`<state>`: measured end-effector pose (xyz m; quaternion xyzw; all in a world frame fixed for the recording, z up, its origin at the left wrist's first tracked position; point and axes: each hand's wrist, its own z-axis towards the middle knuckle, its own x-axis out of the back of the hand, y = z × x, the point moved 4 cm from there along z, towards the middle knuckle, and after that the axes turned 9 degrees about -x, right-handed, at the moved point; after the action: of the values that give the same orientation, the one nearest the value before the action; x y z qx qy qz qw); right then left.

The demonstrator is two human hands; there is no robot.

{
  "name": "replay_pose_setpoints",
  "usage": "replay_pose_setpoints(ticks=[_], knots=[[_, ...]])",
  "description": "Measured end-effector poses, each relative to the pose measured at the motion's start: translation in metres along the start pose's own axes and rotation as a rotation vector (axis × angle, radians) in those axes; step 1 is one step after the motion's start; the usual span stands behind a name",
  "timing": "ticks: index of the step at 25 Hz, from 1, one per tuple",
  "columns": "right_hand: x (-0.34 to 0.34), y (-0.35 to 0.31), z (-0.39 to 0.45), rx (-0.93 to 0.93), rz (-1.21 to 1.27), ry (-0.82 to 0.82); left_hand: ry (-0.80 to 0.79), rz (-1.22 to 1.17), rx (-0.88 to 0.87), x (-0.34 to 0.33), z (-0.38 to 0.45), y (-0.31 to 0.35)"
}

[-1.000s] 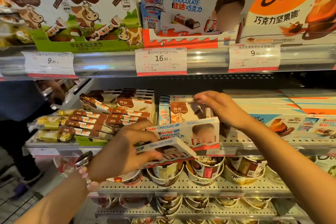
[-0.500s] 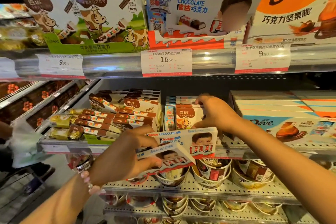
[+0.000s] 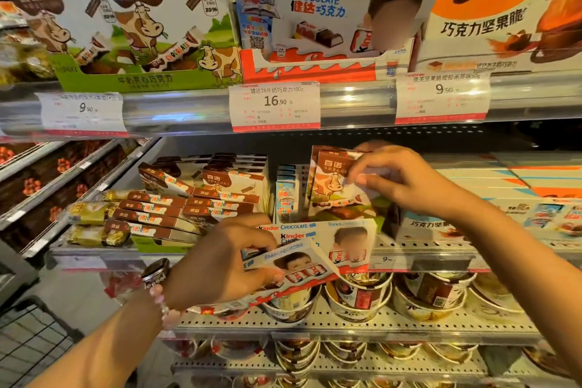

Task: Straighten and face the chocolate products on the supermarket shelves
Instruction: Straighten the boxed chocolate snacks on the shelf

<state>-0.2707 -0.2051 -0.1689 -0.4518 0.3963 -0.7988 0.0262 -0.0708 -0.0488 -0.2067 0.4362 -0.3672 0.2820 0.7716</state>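
Now both hands grip boxes: left (image 3: 217, 264) Kinder box (image 3: 296, 271), right (image 3: 393, 179) cow-print box (image 3: 330, 186).

The cow-print box (image 3: 330, 186) stands behind the Kinder box (image 3: 343, 239), right of the stacked bars (image 3: 176, 214).

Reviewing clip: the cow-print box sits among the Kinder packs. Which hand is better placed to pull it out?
Right. The right hand already pinches the cow-print box at its top, while the left hand grips a Kinder box lower down.
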Motion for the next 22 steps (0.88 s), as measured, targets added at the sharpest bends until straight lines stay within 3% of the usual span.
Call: replay_pose_setpoints(ticks=[4,8,11,14,17,22], knots=[[0.009,-0.019,-0.020,0.080,-0.247,-0.128,0.029,-0.032,0.001,-0.001,0.003,-0.003],[0.006,-0.026,-0.034,0.052,-0.265,-0.207,0.046,-0.065,-0.015,-0.001,0.008,-0.001],[0.005,-0.027,-0.032,0.059,-0.350,-0.156,0.061,-0.051,-0.014,-0.001,0.009,0.001],[-0.001,-0.029,-0.031,0.036,-0.219,-0.128,0.089,-0.049,0.017,0.003,0.012,0.009],[0.004,-0.028,-0.026,-0.052,-0.078,-0.091,0.119,-0.074,0.014,0.009,0.014,0.010],[0.035,-0.019,-0.008,-0.242,-0.074,0.008,0.096,0.072,0.079,0.027,0.002,-0.011]])
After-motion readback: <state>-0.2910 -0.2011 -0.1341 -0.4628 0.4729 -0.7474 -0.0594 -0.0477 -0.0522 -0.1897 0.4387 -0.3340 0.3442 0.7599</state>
